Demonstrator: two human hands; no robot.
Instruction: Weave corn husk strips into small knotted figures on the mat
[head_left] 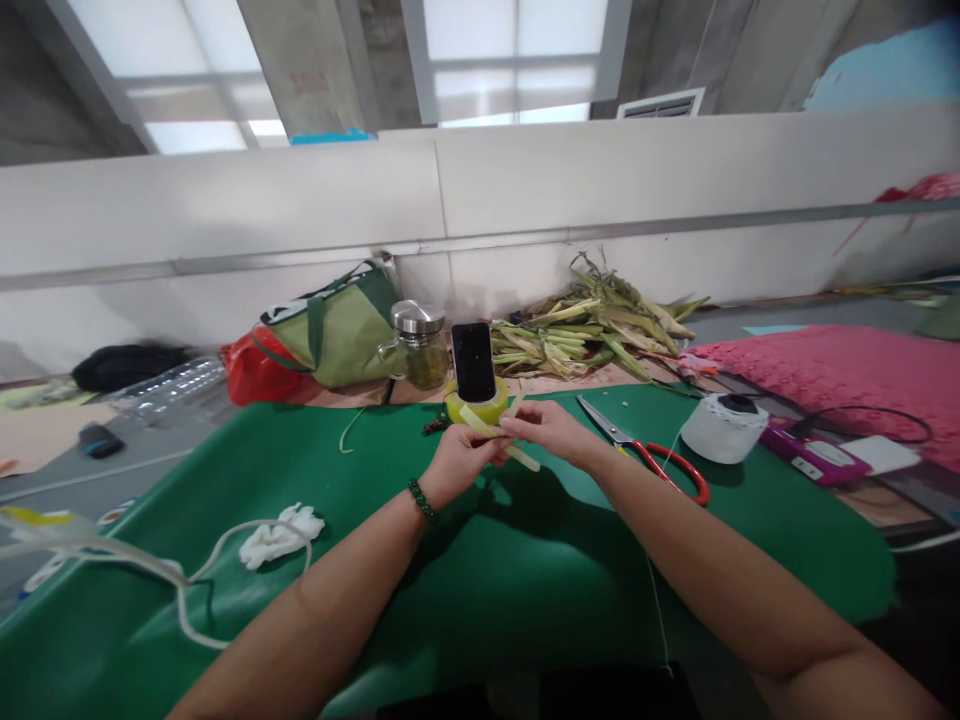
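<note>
Pale yellow-green flat leaf strips [526, 459] cross one another between my two hands, above the green mat [555, 590]. My left hand [465, 460], with a dark beaded bracelet at its wrist, is closed on the strips from the left. From the right, my right hand [549, 428] pinches them close to the left fingertips. Some strip ends stick out above and below the fingers. Just behind my hands a phone [473, 365] stands upright against a yellow tape roll [480, 408]. Scissors with red handles [660, 465] lie to the right of my right hand.
A white thread spool [724, 430] and a purple power strip [814, 450] sit at right. Behind are a leaf pile [600, 325], a glass jar [420, 350] and a green bag [337, 330]. Crumpled white tissue [281, 537] and a pale cable [180, 590] lie at left.
</note>
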